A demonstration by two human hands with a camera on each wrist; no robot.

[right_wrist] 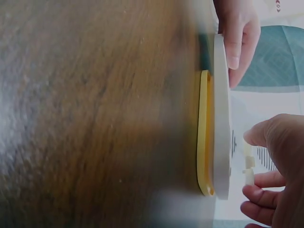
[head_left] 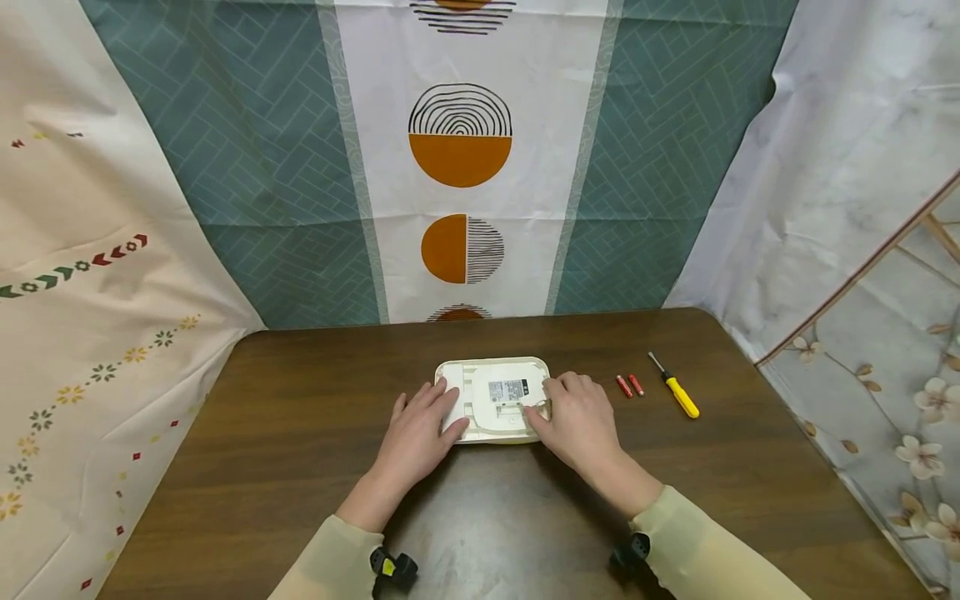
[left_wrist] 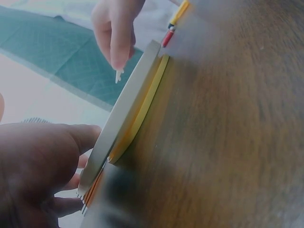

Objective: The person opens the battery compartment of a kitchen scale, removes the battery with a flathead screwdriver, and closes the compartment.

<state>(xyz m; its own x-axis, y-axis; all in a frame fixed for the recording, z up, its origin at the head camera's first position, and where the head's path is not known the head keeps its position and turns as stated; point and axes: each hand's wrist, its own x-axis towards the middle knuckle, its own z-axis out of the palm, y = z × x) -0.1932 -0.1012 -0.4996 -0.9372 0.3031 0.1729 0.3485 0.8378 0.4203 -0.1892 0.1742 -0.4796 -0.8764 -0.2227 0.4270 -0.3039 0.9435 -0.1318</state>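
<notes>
One scale (head_left: 495, 398), two batteries (head_left: 630, 385), seemingly, one screwdriver (head_left: 675, 386)

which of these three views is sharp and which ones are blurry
Head view: sharp, evenly lit, edges bowed by a wide lens, a soft sheen on the table. Left wrist view: left hand dark and out of focus. Right wrist view: tabletop smeared, white device fairly crisp.

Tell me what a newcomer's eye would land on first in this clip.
First the white flat device lying face down in the middle of the brown table, with the left hand pressing its left edge and the right hand at a small white piece by its label. To its right lie two red batteries and a yellow-handled screwdriver. Behind hangs a curtain with orange half-circles.
</notes>
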